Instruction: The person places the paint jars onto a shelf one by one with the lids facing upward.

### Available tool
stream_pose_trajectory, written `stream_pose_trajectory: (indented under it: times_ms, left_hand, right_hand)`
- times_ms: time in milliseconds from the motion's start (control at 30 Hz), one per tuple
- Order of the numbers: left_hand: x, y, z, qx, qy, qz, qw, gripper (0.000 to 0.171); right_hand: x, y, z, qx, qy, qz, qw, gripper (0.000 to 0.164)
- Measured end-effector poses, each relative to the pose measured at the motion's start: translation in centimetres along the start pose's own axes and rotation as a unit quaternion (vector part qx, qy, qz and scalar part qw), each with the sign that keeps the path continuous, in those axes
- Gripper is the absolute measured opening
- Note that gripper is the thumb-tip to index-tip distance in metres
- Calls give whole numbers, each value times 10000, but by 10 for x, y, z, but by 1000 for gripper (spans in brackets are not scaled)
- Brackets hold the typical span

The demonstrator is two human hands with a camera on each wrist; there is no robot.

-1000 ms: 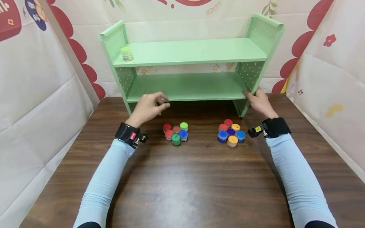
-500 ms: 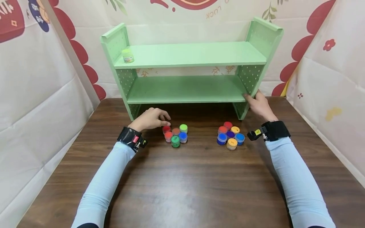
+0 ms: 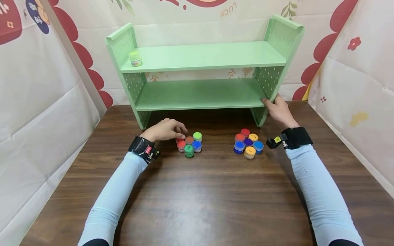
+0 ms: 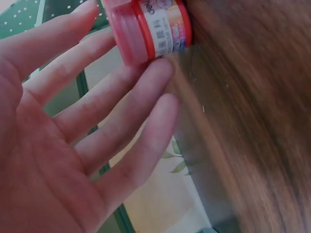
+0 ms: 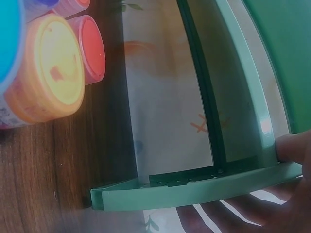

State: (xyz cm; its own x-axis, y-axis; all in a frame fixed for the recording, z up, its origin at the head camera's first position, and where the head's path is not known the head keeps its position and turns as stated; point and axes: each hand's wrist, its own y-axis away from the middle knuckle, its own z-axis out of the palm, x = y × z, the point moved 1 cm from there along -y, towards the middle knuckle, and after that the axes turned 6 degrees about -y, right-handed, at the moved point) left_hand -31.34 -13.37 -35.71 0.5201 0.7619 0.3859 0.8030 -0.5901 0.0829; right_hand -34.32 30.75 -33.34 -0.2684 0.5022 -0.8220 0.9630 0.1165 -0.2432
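Note:
My left hand (image 3: 164, 130) is over the back left of a cluster of small paint jars, its thumb partly covering a red-lidded paint jar (image 3: 178, 139). In the left wrist view, the fingers stretch loosely, with tips right at a labelled red paint jar (image 4: 163, 29). Beside them stand jars with green (image 3: 189, 151), blue (image 3: 197, 146) and lime (image 3: 197, 136) lids. My right hand (image 3: 280, 112) grips the right side panel of a light green two-tier shelf (image 3: 203, 56). Its thumb is on the inner side, the other fingers outside.
A lime paint jar (image 3: 135, 58) stands at the upper tier's left end. Another cluster, including purple (image 3: 248, 142) and yellow-orange (image 3: 249, 153) lidded jars, stands on the wooden table (image 3: 197, 198) near my right wrist. Printed cloth (image 3: 46, 112) encloses the back and sides.
My left hand has come down from in front of the lower tier to the left jar cluster, then shifted slightly right over the red-lidded jar. My right hand keeps its hold on the shelf.

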Motion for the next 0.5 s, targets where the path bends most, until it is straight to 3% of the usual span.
stream_pose_trajectory:
  times_ms: [300, 500]
  left_hand:
    - [-4, 1, 2, -269, 257, -182, 9991, 32]
    - [-8, 2, 1, -88, -12, -281, 9996, 26]
  right_hand:
    - [2, 5, -2, -44, 128, 188, 9997, 69]
    - [-1, 2, -1, -29, 170, 163, 9997, 69]
